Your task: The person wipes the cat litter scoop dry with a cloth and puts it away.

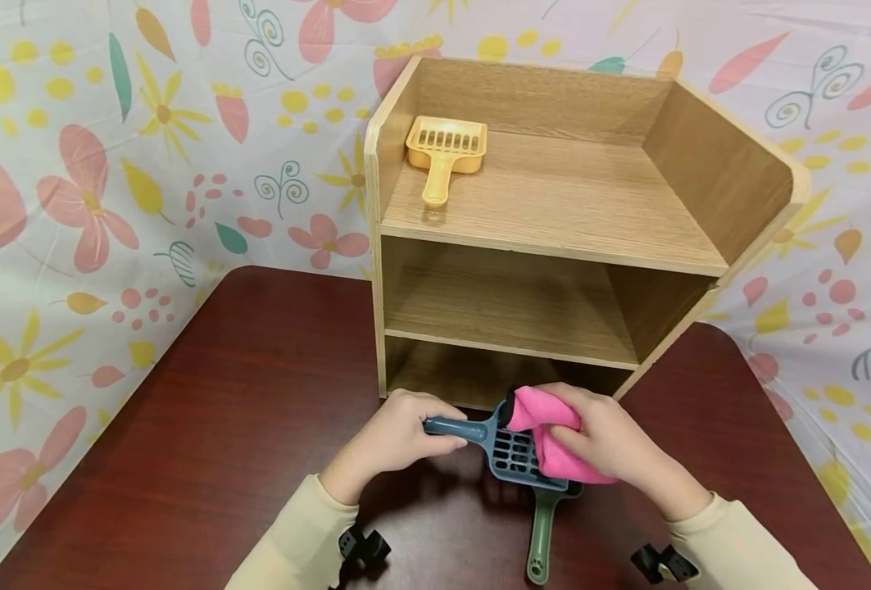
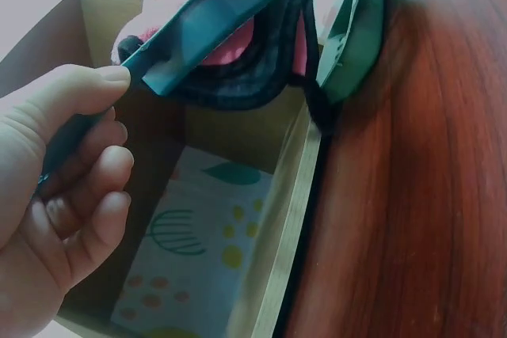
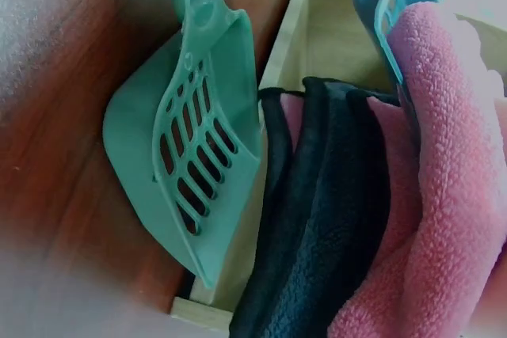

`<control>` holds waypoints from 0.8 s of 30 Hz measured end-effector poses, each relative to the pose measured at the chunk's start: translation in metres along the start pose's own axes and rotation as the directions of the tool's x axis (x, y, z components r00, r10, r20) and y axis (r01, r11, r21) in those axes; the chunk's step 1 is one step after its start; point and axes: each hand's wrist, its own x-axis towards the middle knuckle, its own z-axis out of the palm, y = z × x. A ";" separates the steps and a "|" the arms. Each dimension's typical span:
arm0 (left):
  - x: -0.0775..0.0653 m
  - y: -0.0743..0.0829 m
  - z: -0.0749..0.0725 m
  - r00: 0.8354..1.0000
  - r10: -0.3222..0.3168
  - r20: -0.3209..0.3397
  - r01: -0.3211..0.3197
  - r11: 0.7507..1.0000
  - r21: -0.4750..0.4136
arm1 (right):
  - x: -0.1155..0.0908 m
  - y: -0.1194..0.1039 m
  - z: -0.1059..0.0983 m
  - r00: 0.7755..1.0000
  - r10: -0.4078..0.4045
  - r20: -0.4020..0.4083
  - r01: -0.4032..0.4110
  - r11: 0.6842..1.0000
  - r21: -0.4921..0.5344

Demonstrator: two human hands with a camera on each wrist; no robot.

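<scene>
My left hand [image 1: 404,434] pinches the handle of a blue slotted litter scoop [image 1: 455,428], holding it level above the table. In my right hand [image 1: 605,430] is a folded pink cloth [image 1: 564,459] with dark edging, wrapped over the far side of the scoop's head. The right wrist view shows the cloth's dark blue-grey underside [image 3: 325,211] beside the scoop; most of the right hand is hidden there. A green litter scoop [image 1: 542,537] lies on the table below, its head partly covered by the blue scoop and cloth.
A wooden shelf unit [image 1: 553,254] stands behind the hands on the dark red table [image 1: 280,369]. On its top level, at the left, sits a yellow litter scoop [image 1: 438,176]. Flower-patterned fabric [image 1: 147,164] hangs around the table.
</scene>
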 end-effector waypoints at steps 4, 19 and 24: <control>0.000 0.000 -0.001 1.000 -0.019 0.005 0.019 1.000 -0.013 | -0.005 0.006 0.001 0.999 0.031 -0.007 -0.030 0.997 0.068; 0.000 0.006 0.000 0.991 -0.104 0.079 0.113 0.987 -0.111 | 0.006 -0.009 0.006 0.991 -0.009 0.132 -0.008 0.992 0.127; 0.001 0.007 0.000 0.989 -0.111 0.103 0.122 0.986 -0.111 | 0.013 -0.016 0.008 0.986 -0.063 0.153 0.039 0.988 0.150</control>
